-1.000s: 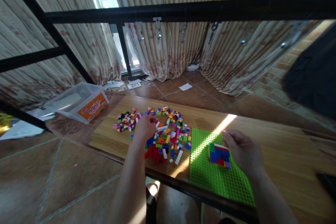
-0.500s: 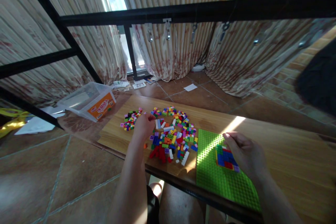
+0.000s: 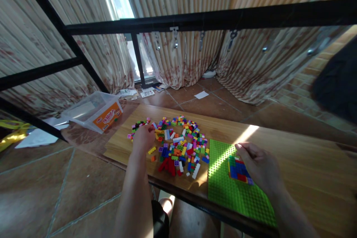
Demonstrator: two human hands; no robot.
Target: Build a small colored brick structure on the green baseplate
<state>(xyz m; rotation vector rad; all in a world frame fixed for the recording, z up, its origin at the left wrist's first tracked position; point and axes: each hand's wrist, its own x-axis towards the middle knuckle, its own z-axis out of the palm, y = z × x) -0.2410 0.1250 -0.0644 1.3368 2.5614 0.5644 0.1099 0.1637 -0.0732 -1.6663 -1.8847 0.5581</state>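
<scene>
My left hand [image 3: 144,138] is over the left side of the loose toy bricks [image 3: 178,150], between a small heap and the larger spread. Its fingers are bent together at the edge of the bricks; whatever they pinch is too small to make out. Above the green studded baseplate [image 3: 223,184], my right hand [image 3: 258,160] is closed, thumb against forefinger, and anything between them is hidden. Beneath that hand, a flat block of blue, red and green bricks [image 3: 239,169] sits on the baseplate, its right part partly covered by the fingers.
A clear plastic box [image 3: 92,109] with an orange label stands at the left end of the wooden table [image 3: 312,171]. Red bricks [image 3: 169,166] lie near the front edge. A black metal rail [image 3: 195,20] crosses beyond the table, before curtains. Papers [image 3: 201,95] lie on the tiled floor.
My left hand has shifted left, away from the middle of the bricks, uncovering yellow and orange pieces there. The right hand stays nearly in place over the baseplate. The view has tilted slightly.
</scene>
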